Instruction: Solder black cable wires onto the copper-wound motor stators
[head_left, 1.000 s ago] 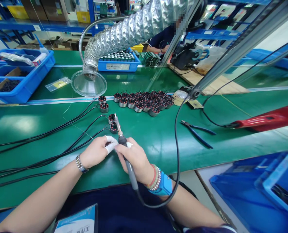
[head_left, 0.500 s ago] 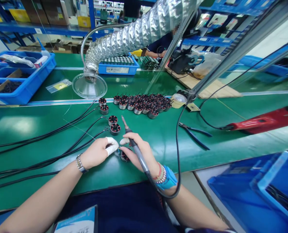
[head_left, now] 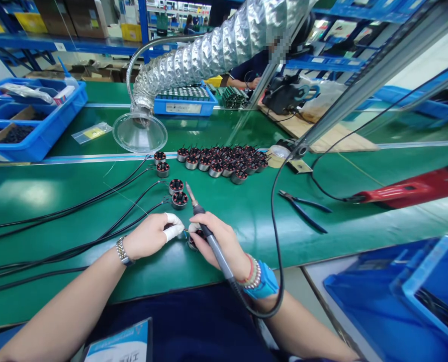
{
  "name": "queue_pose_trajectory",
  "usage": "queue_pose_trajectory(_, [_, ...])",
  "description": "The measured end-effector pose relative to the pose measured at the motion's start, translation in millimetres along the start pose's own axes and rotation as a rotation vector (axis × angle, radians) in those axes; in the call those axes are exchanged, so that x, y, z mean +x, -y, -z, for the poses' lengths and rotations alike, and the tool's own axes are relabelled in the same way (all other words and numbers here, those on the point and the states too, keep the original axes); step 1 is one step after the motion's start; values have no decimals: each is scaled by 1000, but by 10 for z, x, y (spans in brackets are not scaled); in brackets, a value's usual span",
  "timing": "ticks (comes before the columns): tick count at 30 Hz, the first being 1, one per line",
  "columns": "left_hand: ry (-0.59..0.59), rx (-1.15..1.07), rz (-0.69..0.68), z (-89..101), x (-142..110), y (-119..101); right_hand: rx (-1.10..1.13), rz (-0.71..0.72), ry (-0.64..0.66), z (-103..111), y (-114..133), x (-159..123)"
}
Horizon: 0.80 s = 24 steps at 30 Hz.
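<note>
Green worktop (head_left: 254, 221) carries a small motor (head_left: 192, 243), partly hidden by the right hand (head_left: 224, 246), whose grip wraps a soldering iron (head_left: 218, 254); the left hand (head_left: 154, 235) pinches thin wire (head_left: 186, 231) beside the motor.

On the workbench (head_left: 242, 221), clustered motor stators (head_left: 224, 162) lie behind the soldering iron (head_left: 218, 254), a tape roll (head_left: 277, 155) just right of them, cutting pliers (head_left: 301, 200) before the roll. Cables (head_left: 71, 254) lie left, a fume hood (head_left: 141, 134) behind their right ends.
</note>
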State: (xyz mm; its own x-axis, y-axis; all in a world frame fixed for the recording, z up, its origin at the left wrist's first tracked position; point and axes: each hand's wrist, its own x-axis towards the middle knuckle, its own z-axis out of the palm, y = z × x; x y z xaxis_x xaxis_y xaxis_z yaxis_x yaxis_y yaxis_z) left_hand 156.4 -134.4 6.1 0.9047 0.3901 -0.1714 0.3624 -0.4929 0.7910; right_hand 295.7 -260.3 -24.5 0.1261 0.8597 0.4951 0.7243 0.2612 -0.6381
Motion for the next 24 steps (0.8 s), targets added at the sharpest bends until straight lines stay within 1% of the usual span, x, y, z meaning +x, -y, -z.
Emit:
queue_pose_trajectory(5, [-9, -8, 31, -31, 17, 21, -5, 24, 2, -12, 37, 15])
queue_pose_trajectory(8, [-7, -107, 62, -53, 19, 16, -23, 51, -4, -28, 50, 9])
queue_pose_trajectory(11, [35, -227, 100, -69, 16, 12, -56, 72, -34, -63, 44, -10])
queue_pose_trajectory(13, [53, -267, 115, -74, 13, 14, -57, 85, -47, -81, 37, -17])
queue_pose_trajectory(16, [45, -264, 116, -69, 8, 15, -48, 101, -48, -73, 35, 2])
queue_pose_trajectory(20, [44, -211, 118, -50, 1, 16, -40, 132, -1, -19, 30, 59])
queue_pose_trajectory(22, [51, -206, 142, -51, -7, 33, -22, 153, 24, -8, 11, 77])
queue_pose_trajectory(24, [47, -250, 176, -70, -16, 64, 3, 155, 40, -17, -18, 79])
